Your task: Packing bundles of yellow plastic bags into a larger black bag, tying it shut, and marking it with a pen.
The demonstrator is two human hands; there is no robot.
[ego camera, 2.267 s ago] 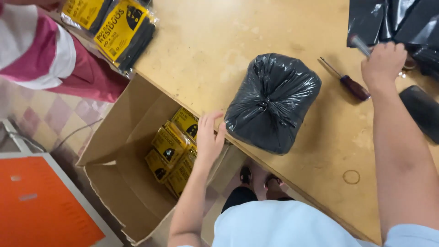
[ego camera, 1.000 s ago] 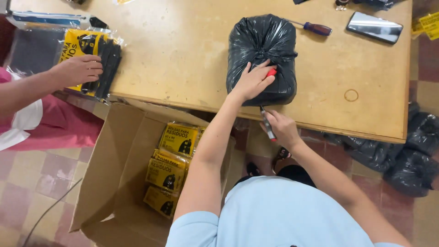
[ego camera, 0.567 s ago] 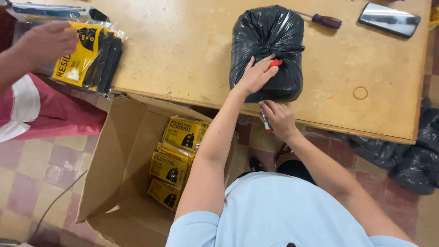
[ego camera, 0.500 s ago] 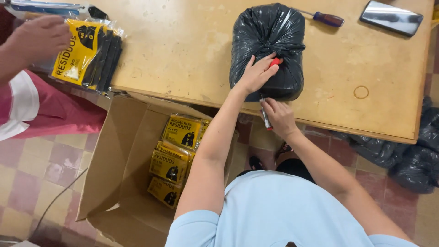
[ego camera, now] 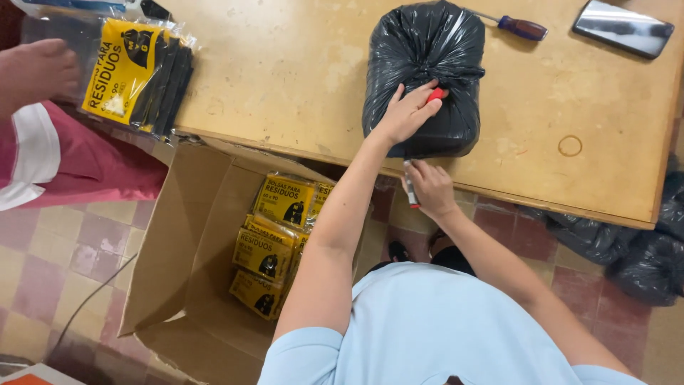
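While the wooden table [ego camera: 285, 78] fills the upper view, its near edge runs diagonally from the left down to the right corner, with bare tabletop open to the left of the tied black plastic bag [ego camera: 427, 64]. That bag sits close to the near edge, bulging and knotted at the top. Below the edge, an open cardboard box [ego camera: 178, 235] stands on the tiled floor, its flap against the table side, holding stacked yellow packets of waste bags [ego camera: 274, 246]; the box's left half is free. More black bags [ego camera: 627, 249] lie on the floor at right. Another person's hand [ego camera: 35, 71] rests by a yellow-and-black packet [ego camera: 135, 75] at the far left edge. The left hand [ego camera: 406, 114] presses flat on the bag's front, fingers spread, with a small red object [ego camera: 436, 93] under them. The right hand [ego camera: 429, 187], just below the edge, is closed around a marker [ego camera: 410, 185]. A screwdriver [ego camera: 516, 26] and a phone [ego camera: 623, 28] lie beyond the bag.
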